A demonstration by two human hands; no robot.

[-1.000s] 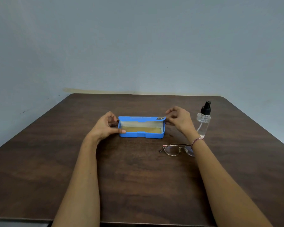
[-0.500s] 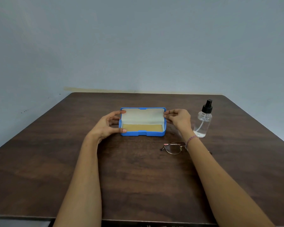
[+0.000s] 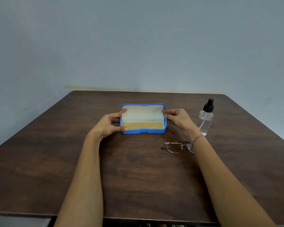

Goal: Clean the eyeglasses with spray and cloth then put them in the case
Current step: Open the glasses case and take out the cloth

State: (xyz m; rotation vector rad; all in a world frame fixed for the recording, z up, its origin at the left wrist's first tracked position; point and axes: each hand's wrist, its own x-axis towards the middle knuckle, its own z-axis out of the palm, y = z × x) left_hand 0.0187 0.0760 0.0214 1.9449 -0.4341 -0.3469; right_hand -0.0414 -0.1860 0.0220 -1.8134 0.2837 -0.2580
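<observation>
A blue eyeglass case (image 3: 143, 131) stands open at the table's middle, its pale lid upright and a tan cloth (image 3: 142, 125) lying flat inside. My left hand (image 3: 107, 124) grips the case's left end, thumb on the front rim and index finger on the lid. My right hand (image 3: 177, 117) pinches the lid's right edge. Thin metal-framed eyeglasses (image 3: 175, 146) lie on the table near my right wrist, which hides part of them. A clear spray bottle (image 3: 206, 117) with a black pump stands upright to the right of the case.
The dark wooden table (image 3: 39, 153) ends at a grey wall behind and drops off at its left, right and near edges. A beaded bracelet (image 3: 197, 139) sits on my right wrist.
The case lid has swung from nearly flat over the base to fully upright. My right hand stayed on the lid's right edge, and my left hand kept its hold on the left end.
</observation>
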